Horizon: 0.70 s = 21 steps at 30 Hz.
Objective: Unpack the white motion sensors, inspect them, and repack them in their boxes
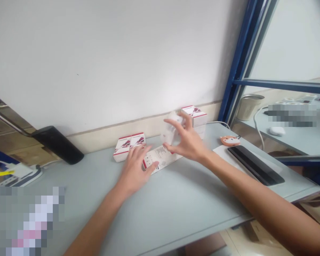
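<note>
My right hand (185,137) is raised over the table with its fingers curled round a translucent white plastic piece (170,129); blur hides its exact shape. Below it lies a long white and red carton (162,156), printed side up. Around the carton's left end is my left hand (134,169), fingers and thumb apart; I cannot tell whether it touches the carton. Two small white and red boxes (129,144) sit side by side just behind that hand. Behind my right hand a similar box (194,113) stands against the wall, partly hidden.
On the right of the grey table (192,206) are a dark phone (253,163) and an orange animal-shaped item (230,140). A black cylinder (57,144) leans at the left, near a white power strip (21,174). A blue frame (236,64) rises at the right.
</note>
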### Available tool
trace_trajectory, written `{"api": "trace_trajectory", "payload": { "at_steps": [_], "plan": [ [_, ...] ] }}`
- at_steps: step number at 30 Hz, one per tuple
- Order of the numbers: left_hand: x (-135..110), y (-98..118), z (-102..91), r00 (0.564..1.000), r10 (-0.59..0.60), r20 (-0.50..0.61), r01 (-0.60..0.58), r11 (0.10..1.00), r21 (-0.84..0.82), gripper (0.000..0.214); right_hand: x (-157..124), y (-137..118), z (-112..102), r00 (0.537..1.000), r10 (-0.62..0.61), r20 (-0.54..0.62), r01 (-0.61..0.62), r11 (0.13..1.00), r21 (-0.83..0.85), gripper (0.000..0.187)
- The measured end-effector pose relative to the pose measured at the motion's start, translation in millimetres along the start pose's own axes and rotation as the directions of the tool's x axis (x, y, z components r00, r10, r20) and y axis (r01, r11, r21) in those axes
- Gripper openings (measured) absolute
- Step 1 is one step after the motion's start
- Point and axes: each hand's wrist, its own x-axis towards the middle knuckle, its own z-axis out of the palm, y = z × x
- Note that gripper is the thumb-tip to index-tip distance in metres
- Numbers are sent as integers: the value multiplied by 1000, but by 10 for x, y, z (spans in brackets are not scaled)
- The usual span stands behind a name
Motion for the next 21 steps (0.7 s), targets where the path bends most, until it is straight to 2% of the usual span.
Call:
{"api": "trace_trajectory", "payload": {
  "at_steps": [3,7,10,13,17,21],
  "plan": [
    [-56,-82,83,990,-36,139,27,997,71,49,47,172,-52,992,113,53,-115,993,22,80],
    [-70,-169,80,989,-54,138,53,999,8,48,8,322,-6,940,258,223,-285,954,94,85],
    [-48,-193,20,991,0,130,4,1000,-30,45,-20,348,43,914,318,252,-358,924,131,86],
    [-13,-195,-46,996,66,66,-60,995,-83,42,-9,294,52,907,336,252,-395,887,240,83],
    [17,-187,-88,997,63,-43,-68,989,-134,44,17,161,63,887,390,246,-459,801,384,86],
    [20,-203,-71,988,71,-136,-89,987,-135,43,1,84,149,931,317,181,-362,745,561,75]
  ]
}}
